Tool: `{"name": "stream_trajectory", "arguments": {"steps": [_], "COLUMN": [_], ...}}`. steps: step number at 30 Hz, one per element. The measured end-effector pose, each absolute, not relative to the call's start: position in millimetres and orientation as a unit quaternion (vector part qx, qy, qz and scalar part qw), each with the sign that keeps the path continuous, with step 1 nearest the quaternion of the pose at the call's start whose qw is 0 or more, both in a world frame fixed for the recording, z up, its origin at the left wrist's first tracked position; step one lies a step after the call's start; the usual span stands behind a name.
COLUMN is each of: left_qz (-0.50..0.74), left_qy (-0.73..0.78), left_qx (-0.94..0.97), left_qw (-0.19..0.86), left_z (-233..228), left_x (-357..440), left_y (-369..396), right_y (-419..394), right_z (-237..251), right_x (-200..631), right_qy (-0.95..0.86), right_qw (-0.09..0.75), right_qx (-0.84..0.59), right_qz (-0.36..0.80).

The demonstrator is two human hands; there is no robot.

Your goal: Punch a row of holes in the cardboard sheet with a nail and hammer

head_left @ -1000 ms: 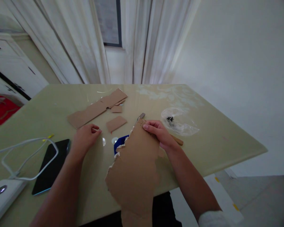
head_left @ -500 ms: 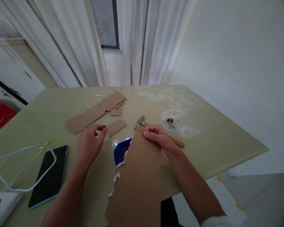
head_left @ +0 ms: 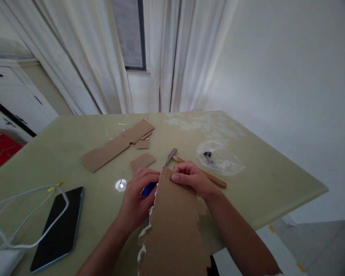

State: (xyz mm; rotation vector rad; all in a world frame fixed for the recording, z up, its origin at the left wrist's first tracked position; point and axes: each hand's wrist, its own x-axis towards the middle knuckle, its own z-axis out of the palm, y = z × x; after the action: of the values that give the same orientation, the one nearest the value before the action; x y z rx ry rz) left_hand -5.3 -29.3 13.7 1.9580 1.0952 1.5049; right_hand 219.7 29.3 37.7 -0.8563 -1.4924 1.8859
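Broadly, a pale green table bears everything, and the only containers on it are a clear plastic bag lying flat on the right side with a few small black pieces inside, too small to identify, and a blue perforated container near the front edge, mostly hidden so its contents cannot be told. Over that container stands a long torn cardboard strip, brown, its left edge ragged and showing white fibre, with a row of small punched holes near its top corner; its lower end runs out of view at the bottom. Behind it lie a long cardboard piece and a small cardboard scrap, well apart from the hands. A black phone with a white cable sits at the left. A hammer with a wooden handle lies just behind the right hand. The right hand pinches the strip's top edge, fingers curled closed on it. The left hand is cupped beside the strip's left edge over the blue container, fingers bent close together; whether it grips anything cannot be told. A small white cap holding a pin stands just left of that hand.
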Motion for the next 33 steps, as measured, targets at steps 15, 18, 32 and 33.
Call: {"name": "stream_trajectory", "arguments": {"steps": [15, 18, 32, 33], "left_qz": [0.558, 0.557, 0.563, 0.563], "left_qy": [0.369, 0.364, 0.359, 0.36], "left_qx": [0.72, 0.725, 0.713, 0.712], "left_qw": [0.186, 0.181, 0.213, 0.215], "left_z": [13, 12, 22, 22], "left_x": [-7, -5, 1, 1], "left_y": [-35, -36, -39, -39], "right_y": [29, 28, 31, 31], "right_z": [45, 40, 36, 37], "right_x": [218, 220, 221, 221], "right_qy": [-0.62, -0.626, -0.595, -0.598], "right_qw": [0.274, 0.261, 0.241, 0.237], "right_qx": [-0.295, -0.291, -0.285, -0.286], "right_qz": [0.673, 0.675, 0.712, 0.71]}}
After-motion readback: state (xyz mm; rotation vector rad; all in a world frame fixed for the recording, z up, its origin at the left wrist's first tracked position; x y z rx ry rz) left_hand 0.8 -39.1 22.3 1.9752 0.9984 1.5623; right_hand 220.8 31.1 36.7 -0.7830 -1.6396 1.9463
